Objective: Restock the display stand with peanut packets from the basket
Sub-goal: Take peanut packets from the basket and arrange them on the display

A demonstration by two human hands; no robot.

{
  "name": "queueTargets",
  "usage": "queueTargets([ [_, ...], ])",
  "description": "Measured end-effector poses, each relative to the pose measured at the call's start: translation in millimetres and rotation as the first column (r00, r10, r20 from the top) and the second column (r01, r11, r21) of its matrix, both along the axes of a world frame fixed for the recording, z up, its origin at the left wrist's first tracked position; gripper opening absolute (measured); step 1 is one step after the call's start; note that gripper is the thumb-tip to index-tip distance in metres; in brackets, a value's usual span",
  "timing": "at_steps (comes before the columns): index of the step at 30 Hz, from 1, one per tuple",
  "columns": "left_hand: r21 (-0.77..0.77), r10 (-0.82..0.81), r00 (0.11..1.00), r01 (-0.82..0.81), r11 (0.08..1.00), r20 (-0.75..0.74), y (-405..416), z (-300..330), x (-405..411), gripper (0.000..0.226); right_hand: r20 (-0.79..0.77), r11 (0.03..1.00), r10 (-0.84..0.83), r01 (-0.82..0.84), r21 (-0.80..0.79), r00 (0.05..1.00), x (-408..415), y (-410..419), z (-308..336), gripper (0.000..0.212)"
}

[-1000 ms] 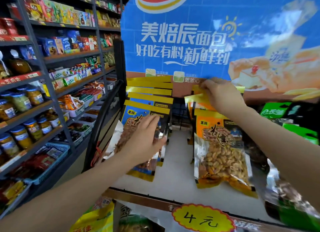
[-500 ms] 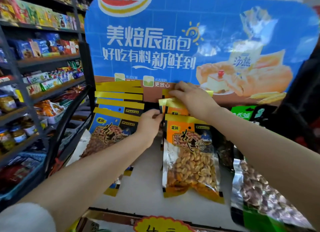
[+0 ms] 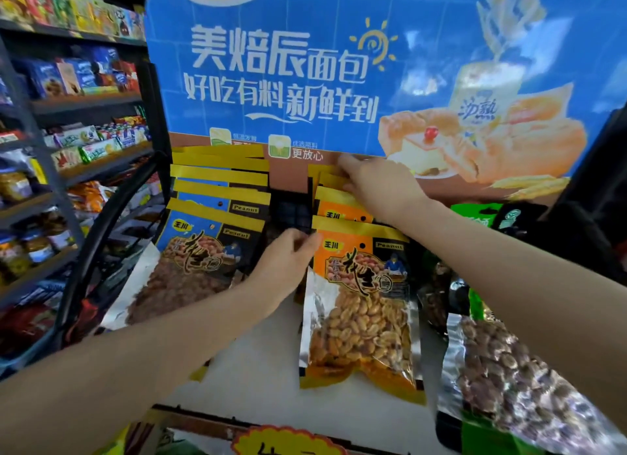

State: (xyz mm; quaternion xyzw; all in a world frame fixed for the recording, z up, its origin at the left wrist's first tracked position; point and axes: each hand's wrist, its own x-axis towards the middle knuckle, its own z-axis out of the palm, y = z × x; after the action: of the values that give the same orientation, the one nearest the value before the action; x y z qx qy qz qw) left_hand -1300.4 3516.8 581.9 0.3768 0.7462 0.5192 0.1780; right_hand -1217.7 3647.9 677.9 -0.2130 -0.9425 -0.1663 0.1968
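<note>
Orange peanut packets [image 3: 359, 305] hang in an overlapping row at the middle of the display stand [image 3: 291, 210]. My right hand [image 3: 376, 186] pinches the yellow top edges of the rear orange packets just under the blue banner. My left hand [image 3: 288, 261] grips the left edge of the front orange packet near its top. A row of blue peanut packets [image 3: 203, 244] hangs to the left. Green packets of darker nuts [image 3: 502, 380] hang at the right. The basket is out of view.
A blue bread advertising banner [image 3: 339, 67] tops the stand. Store shelves [image 3: 68, 142] with snacks and jars run along the left. A yellow price tag [image 3: 288, 444] sits on the stand's lower rail. A dark shape [image 3: 597, 190] fills the right edge.
My left hand left the blue packets and moved right to the front orange packet's edge. My right hand stayed at the tops of the orange packets. The view shifted left and closer.
</note>
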Motion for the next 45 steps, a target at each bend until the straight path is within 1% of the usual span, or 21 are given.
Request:
queueTargets([
  [2, -0.053, -0.079, 0.997, 0.079, 0.995, 0.019, -9, -4, 7, 0.035, 0.082, 0.991, -0.016, 0.005, 0.137, 0.996, 0, -7, -2, 0.027],
  [3, -0.071, -0.108, 0.994, 0.108, 0.992, 0.006, -13, -5, 9, 0.034, 0.065, 0.977, 0.008, -0.022, 0.211, 0.998, 3, -10, -4, 0.031],
  [4, -0.084, -0.125, 0.992, 0.124, 0.989, -0.012, -15, -5, 12, 0.033, 0.013, 0.957, 0.04, -0.042, 0.287, 0.999, 7, -12, -8, 0.033],
  [6, -0.083, -0.125, 0.992, 0.122, 0.989, -0.032, -17, -6, 12, 0.027, -0.116, 0.945, 0.108, -0.066, 0.319, 0.987, 17, -13, -14, 0.034],
  [7, -0.073, -0.118, 0.993, 0.116, 0.991, -0.03, -17, -6, 12, 0.024, -0.131, 0.963, 0.156, -0.121, 0.241, 0.979, 20, -11, -19, 0.033],
  [9, -0.037, -0.109, 0.994, 0.109, 0.993, -0.023, -18, -5, 14, 0.023, -0.063, 0.974, 0.22, -0.223, -0.045, 0.973, 24, -12, -24, 0.024],
  [10, -0.021, -0.111, 0.994, 0.111, 0.994, -0.016, -18, -5, 14, 0.023, 0.029, 0.956, 0.225, -0.216, -0.197, 0.974, 24, -12, -27, 0.025],
  [12, -0.004, -0.117, 0.993, 0.117, 0.993, 0.0, -19, -7, 15, 0.019, 0.156, 0.91, 0.199, -0.124, -0.395, 0.967, 20, -15, -29, 0.033],
  [14, 0.002, -0.119, 0.993, 0.119, 0.993, -0.004, -21, -8, 16, 0.018, 0.183, 0.858, 0.193, -0.075, -0.508, 0.964, 18, -20, -24, 0.029],
  [17, -0.014, -0.116, 0.993, 0.116, 0.993, -0.029, -23, -8, 18, 0.031, 0.198, 0.741, 0.154, 0.02, -0.672, 0.968, 19, -17, -5, 0.027],
  [19, -0.003, -0.127, 0.991, 0.127, 0.992, -0.05, -24, -7, 19, 0.02, 0.249, 0.695, 0.117, 0.1, -0.712, 0.961, 23, -15, 3, 0.028],
  [20, 0.007, -0.131, 0.99, 0.131, 0.991, -0.056, -24, -6, 19, 0.017, 0.25, 0.7, 0.117, 0.099, -0.708, 0.961, 23, -13, 1, 0.017],
  [22, 0.015, -0.133, 0.991, 0.133, 0.991, -0.025, -25, -4, 18, 0.022, 0.187, 0.731, 0.135, 0.03, -0.682, 0.973, 21, -12, -5, 0.035],
  [23, 0.022, -0.131, 0.991, 0.131, 0.991, 0.012, -24, -4, 16, 0.027, 0.173, 0.775, 0.154, -0.011, -0.632, 0.973, 20, -14, -10, 0.037],
  [25, 0.041, -0.13, 0.987, 0.126, 0.991, 0.093, -23, -4, 13, 0.039, 0.149, 0.891, 0.166, -0.084, -0.447, 0.975, 20, -15, -21, 0.018],
  [26, 0.052, -0.133, 0.984, 0.128, 0.99, 0.119, -23, -4, 13, 0.044, 0.129, 0.935, 0.154, -0.102, -0.34, 0.98, 21, -14, -24, 0.014],
  [29, 0.086, -0.149, 0.972, 0.135, 0.987, 0.181, -24, -7, 13, 0.055, 0.062, 0.971, 0.154, -0.14, -0.193, 0.986, 23, -16, -30, 0.022],
  [34, 0.141, -0.158, 0.953, 0.125, 0.982, 0.26, -30, -8, 9, 0.063, -0.014, 0.962, 0.174, -0.173, -0.212, 0.985, 20, -19, -30, 0.021],
  [38, 0.078, -0.098, 0.972, 0.083, 0.994, 0.215, -30, -8, 6, 0.06, 0.018, 0.91, 0.293, -0.273, -0.312, 0.956, 10, -19, -27, 0.014],
  [42, -0.021, -0.018, 0.996, 0.019, 1.0, 0.084, -25, -4, 9, 0.076, 0.011, 0.916, 0.271, -0.254, -0.312, 0.963, 4, -15, -21, 0.014],
  [45, -0.148, -0.125, 0.987, 0.139, 0.979, 0.097, -34, -6, 25, 0.109, -0.068, 0.915, 0.216, -0.226, -0.334, 0.974, 6, -12, -17, 0.023],
])
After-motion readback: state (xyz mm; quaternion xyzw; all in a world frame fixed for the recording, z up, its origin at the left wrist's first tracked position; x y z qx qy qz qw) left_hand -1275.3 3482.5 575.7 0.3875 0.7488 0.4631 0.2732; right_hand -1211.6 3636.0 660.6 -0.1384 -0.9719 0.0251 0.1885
